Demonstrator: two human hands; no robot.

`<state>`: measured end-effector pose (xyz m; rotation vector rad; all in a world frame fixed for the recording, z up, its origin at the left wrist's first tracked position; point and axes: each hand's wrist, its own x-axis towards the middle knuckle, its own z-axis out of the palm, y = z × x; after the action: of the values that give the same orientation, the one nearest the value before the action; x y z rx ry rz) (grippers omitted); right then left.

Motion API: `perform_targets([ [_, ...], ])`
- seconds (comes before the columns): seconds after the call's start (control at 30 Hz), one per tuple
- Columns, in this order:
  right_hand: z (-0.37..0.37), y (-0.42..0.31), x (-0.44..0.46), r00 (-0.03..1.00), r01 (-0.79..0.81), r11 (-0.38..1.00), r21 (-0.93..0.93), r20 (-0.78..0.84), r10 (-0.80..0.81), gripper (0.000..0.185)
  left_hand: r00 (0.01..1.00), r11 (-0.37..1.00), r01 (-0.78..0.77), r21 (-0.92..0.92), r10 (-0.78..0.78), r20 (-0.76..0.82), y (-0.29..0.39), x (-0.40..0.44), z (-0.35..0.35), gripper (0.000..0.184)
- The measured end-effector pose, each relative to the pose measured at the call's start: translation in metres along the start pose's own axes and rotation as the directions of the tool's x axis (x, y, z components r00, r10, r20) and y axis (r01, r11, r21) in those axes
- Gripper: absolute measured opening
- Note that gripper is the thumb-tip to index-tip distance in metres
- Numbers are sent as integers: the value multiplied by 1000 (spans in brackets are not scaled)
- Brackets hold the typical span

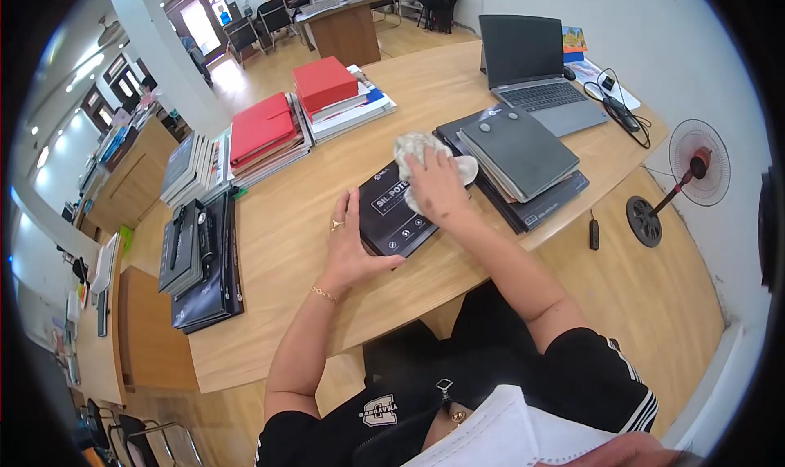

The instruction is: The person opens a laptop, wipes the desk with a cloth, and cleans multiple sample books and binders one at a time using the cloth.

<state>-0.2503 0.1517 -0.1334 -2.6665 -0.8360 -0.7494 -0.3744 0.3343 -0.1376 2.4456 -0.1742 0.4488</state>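
Where pressed to the upper face of the black box (pixel 399 226): white cloth (pixel 409 146), crumpled, bunched around the fingers and bulging toward the binder on the right.
Right hand (pixel 437 187): palm down on the cloth, fingers spread; grip grasping the cloth from above, against the box.
Left hand (pixel 347 250): at the left corner of the same box, fingers extended along the left side, thumb stretched along the near edge; grip released, spread wide around the corner; ring on one finger, bracelet at the wrist.
Black box position: flat on the table (pixel 278 254), near the front edge, between the hands; pale lettering partly covered by the cloth.
Grey binder (pixel 523 152): on dark flat boxes (pixel 552 205), just beside the cloth, to the right.
Laptop (pixel 536 87): behind the binder, lid raised, screen dark.
Red folder (pixel 262 132): atop a pile toward the far left of the table; red box (pixel 327 83) on a neighbouring pile.
Dark stack (pixel 204 299): at the left end of the table, well apart from the left hand.
Fan (pixel 695 164): upright on the floor, right of the table.
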Motion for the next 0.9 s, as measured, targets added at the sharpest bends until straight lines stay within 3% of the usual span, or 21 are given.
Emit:
perform_targets([
  [0.27, -25, -41, -47, 979, 205, 929, 309, -65, -195, 47, 1000, 999, -8, -36, 7, -11, -5, -1, 2, 136],
  [0.4, -52, -44, -67, 976, 175, 799, 575, 3, -216, 46, 1000, 997, 17, -73, -17, 3, -8, 2, 0, 139],
  [0.5, -54, -27, -77, 979, 180, 736, 652, -194, -67, 46, 1000, 997, 13, -76, -13, -10, -7, 2, -2, 141],
  [0.57, -60, -12, -81, 978, 111, 689, 716, -201, 52, 46, 999, 996, 42, -74, -43, -19, -4, 3, -6, 139],
  [0.7, -52, 14, -82, 967, 22, 795, 607, -215, 138, 46, 993, 988, 95, -118, -103, -63, -7, 7, -23, 134],
  [0.8, -35, 36, -84, 984, 138, 951, 276, -148, -99, 41, 989, 978, 114, -173, -128, -73, -29, 8, -35, 135],
  [0.9, -65, 62, -45, 992, 122, 937, 328, -30, -119, 35, 990, 960, 104, -260, -125, -65, -50, 7, -44, 137],
])
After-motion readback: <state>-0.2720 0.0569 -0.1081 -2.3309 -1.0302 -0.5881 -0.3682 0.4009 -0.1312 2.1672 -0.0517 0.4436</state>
